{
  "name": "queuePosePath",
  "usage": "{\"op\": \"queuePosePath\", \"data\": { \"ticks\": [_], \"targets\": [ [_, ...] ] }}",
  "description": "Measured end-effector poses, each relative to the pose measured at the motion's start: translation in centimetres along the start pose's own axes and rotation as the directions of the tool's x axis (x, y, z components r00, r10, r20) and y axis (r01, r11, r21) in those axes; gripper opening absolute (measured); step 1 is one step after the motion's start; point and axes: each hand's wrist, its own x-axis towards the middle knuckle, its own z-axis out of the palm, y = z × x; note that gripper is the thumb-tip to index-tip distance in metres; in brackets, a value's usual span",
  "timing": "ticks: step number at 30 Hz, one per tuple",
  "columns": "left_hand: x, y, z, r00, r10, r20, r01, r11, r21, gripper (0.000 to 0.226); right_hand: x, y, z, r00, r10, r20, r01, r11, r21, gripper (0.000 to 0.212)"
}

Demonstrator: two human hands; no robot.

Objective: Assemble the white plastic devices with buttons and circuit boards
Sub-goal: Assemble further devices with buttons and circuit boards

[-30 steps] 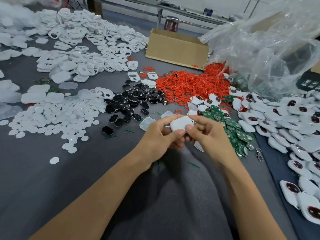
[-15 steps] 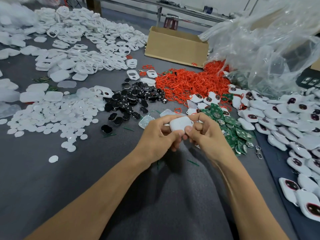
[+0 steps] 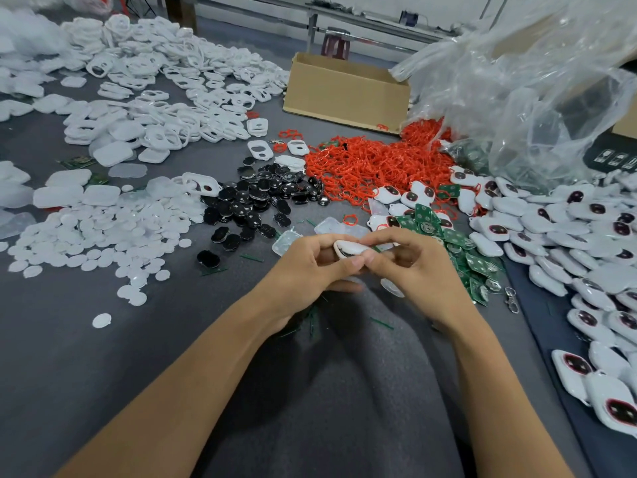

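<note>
Both hands meet over the grey cloth at the table's middle. My left hand [image 3: 303, 267] and my right hand [image 3: 418, 267] pinch one white plastic device [image 3: 350, 249] between thumbs and fingertips; it is tilted edge-on, with a dark gap along its seam. Green circuit boards [image 3: 458, 246] lie in a heap just right of my right hand. Black buttons [image 3: 262, 201] are piled ahead and to the left. Red rings [image 3: 372, 163] form a mound behind them. Finished white devices with dark buttons [image 3: 568, 236] cover the right side.
White round discs [image 3: 103, 232] spread at the left, with white shell halves and frames [image 3: 155, 84] heaped behind them. A cardboard box [image 3: 344, 91] stands at the back. A large clear plastic bag [image 3: 534, 88] bulges at the back right. A metal clasp [image 3: 511, 300] lies by the boards.
The device lay flat with its white back up between my fingers; now it is turned edge-on, and my thumbs meet under its edge. Both hands stay in the same spot.
</note>
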Motion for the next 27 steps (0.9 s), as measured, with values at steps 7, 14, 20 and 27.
{"op": "queuePosePath", "data": {
  "ticks": [7, 14, 20, 27],
  "targets": [
    [-0.3, 0.1, 0.1, 0.989, -0.095, 0.117, 0.107, 0.989, -0.103, 0.033, 0.1, 0.2, -0.2, 0.991, -0.092, -0.098, 0.084, 0.993, -0.082, 0.029],
    [-0.3, 0.2, 0.3, 0.983, -0.175, 0.053, 0.181, 0.969, -0.170, 0.036, 0.5, 0.4, 0.6, 0.942, -0.111, -0.318, 0.085, 0.992, -0.095, 0.017],
    [-0.2, 0.5, 0.4, 0.982, -0.187, -0.042, 0.176, 0.967, -0.182, 0.035, 0.5, 0.5, -0.4, 0.923, -0.006, -0.384, 0.020, 0.999, 0.032, 0.048],
    [0.0, 0.3, 0.2, 0.974, -0.193, -0.121, 0.160, 0.958, -0.239, 0.033, 0.2, -0.4, 0.5, 0.977, 0.061, -0.206, -0.050, 0.997, 0.059, 0.023]
  ]
}}
